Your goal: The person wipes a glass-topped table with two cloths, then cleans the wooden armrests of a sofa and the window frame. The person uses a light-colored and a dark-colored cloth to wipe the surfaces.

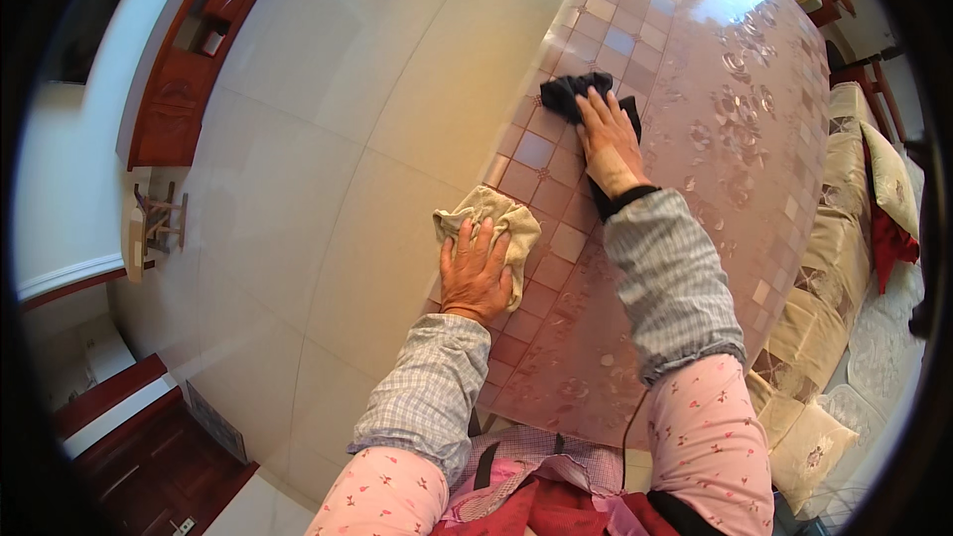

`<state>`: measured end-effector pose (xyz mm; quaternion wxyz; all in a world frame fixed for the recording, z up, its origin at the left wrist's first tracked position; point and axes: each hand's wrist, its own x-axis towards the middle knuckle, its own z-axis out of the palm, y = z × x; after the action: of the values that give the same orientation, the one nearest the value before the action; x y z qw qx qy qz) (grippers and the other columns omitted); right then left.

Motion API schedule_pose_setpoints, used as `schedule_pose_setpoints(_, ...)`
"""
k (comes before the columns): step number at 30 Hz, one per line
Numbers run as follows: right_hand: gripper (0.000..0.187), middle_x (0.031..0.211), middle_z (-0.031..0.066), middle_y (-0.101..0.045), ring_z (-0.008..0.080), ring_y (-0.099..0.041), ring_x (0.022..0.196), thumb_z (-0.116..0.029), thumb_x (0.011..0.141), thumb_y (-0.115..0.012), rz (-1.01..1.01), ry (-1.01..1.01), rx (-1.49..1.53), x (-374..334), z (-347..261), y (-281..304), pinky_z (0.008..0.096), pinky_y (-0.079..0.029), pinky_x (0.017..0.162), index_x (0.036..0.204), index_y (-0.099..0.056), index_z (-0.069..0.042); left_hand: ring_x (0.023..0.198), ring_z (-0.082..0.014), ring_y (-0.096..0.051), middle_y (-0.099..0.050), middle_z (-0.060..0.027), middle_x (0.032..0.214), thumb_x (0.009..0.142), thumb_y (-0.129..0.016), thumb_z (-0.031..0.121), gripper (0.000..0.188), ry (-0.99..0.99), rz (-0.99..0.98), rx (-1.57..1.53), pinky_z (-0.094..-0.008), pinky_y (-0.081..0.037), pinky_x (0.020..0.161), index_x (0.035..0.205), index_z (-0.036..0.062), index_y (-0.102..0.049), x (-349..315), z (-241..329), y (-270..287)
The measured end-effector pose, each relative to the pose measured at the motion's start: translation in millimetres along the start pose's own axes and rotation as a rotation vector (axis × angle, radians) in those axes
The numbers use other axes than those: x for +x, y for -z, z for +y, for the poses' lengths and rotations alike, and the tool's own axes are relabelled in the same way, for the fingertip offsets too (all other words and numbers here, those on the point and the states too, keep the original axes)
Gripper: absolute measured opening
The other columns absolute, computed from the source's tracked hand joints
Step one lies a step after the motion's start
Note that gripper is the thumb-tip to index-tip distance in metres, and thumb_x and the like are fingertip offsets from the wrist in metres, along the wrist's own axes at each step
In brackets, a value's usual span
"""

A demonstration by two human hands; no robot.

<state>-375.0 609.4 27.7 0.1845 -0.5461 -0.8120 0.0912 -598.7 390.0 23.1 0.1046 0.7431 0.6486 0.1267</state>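
Pink sleeves (710, 437) are cut off below; right hand (609, 139) partly hides black cloth (564, 95).

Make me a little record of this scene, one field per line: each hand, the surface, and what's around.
Left hand: the left hand lies flat, fingers spread, on a crumpled beige cloth
Right hand: the right hand lies flat on a black cloth, farther from the body
Surface: glossy tablecloth with flower patterns and a checkered border, under both cloths
Sleeves: gray checked sleeve covers over pink floral sleeves
Left of table: pale tiled floor
Right of table: brown-covered sofa
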Motion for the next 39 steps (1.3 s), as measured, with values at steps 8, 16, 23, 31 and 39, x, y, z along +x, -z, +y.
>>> schedule_pose_setpoints(8,0.052,0.16,0.0066,-0.042,0.0292,-0.033,0.151,-0.017,0.096,-0.06,-0.331,0.151,-0.036,-91,-82,-8,0.0479,-0.027,0.123,0.147,-0.051,-0.015,0.151,-0.0366,-0.029,-0.041,-0.0106,0.158,0.085,-0.067,0.027,0.058,0.007,-0.019,-0.009,-0.0611,-0.022,0.118,0.141,0.0149,-0.058,2,2,4)
schedule_pose_setpoints(16,0.05,0.162,0.0061,-0.038,0.034,-0.03,0.151,-0.021,0.101,-0.056,-0.116,-0.214,-0.131,-18,18,4,0.0536,-0.026,0.122,0.151,-0.046,-0.017,0.151,-0.0363,-0.028,-0.041,-0.0107,0.158,0.086,-0.066,0.026,0.058,-0.003,0.011,0.007,-0.0611,-0.02,0.119,0.142,0.0142,-0.058,-2,-1,-3)
schedule_pose_setpoints(23,0.067,0.162,0.0098,-0.039,0.0335,-0.028,0.153,0.001,0.084,-0.058,-0.352,0.021,0.008,-218,-66,48,0.0564,-0.019,0.124,0.148,-0.05,-0.014,0.152,-0.0354,-0.027,-0.039,-0.0084,0.16,0.086,-0.067,0.029,0.058,-0.014,0.035,0.024,-0.0622,-0.02,0.119,0.142,0.0175,-0.058,-1,-2,-6)
schedule_pose_setpoints(31,0.052,0.16,0.0088,-0.042,0.0303,-0.031,0.152,-0.005,0.094,-0.054,-0.335,0.051,0.049,-220,-39,63,0.0487,-0.026,0.124,0.145,-0.054,-0.013,0.152,-0.0354,-0.028,-0.041,-0.0094,0.159,0.089,-0.063,0.027,0.058,-0.024,0.039,0.067,-0.0597,-0.02,0.12,0.146,0.0164,-0.055,-1,-4,-9)
schedule_pose_setpoints(39,0.048,0.155,0.0143,-0.047,0.0365,-0.037,0.147,-0.012,0.097,-0.059,0.023,-0.227,0.071,-206,-20,45,0.0527,-0.03,0.12,0.145,-0.053,-0.009,0.152,-0.036,-0.026,-0.039,-0.0085,0.161,0.089,-0.064,0.03,0.061,-0.054,0.039,0.138,-0.0613,-0.021,0.119,0.147,0.0188,-0.052,-2,-9,-14)
